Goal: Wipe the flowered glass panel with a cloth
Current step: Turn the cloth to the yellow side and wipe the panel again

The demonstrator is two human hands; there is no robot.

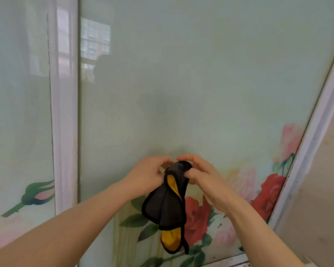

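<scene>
**Cloth held in both hands before the flowered panel**

A dark grey cloth (167,205) with black edging and a yellow underside is held up in front of the lower middle of the flowered glass panel (191,83). Its top is bunched between the two hands; the rest hangs loose below them, with a yellow fold showing at the bottom.

Left hand (148,176): fingers curled, the upper left of the bunched cloth gripped. Right hand (199,173): fingers curled over the top of the bunch, the cloth pinched between thumb and fingers. Both forearms are seen entering from the bottom edge, meeting at the cloth.

Whether the cloth touches the glass cannot be told; it is seen hanging over the printed red roses (197,218) near the panel's bottom edge.

Panel: pale green, frosted, with roses and leaves printed along its lower part. Yellowish streaks are noted below the cloth, toward the bottom edge. A white frame post (64,112) stands at the panel's left edge, with a second flowered pane (17,112) beyond it. A white frame strip (314,135) runs along the right edge.
</scene>
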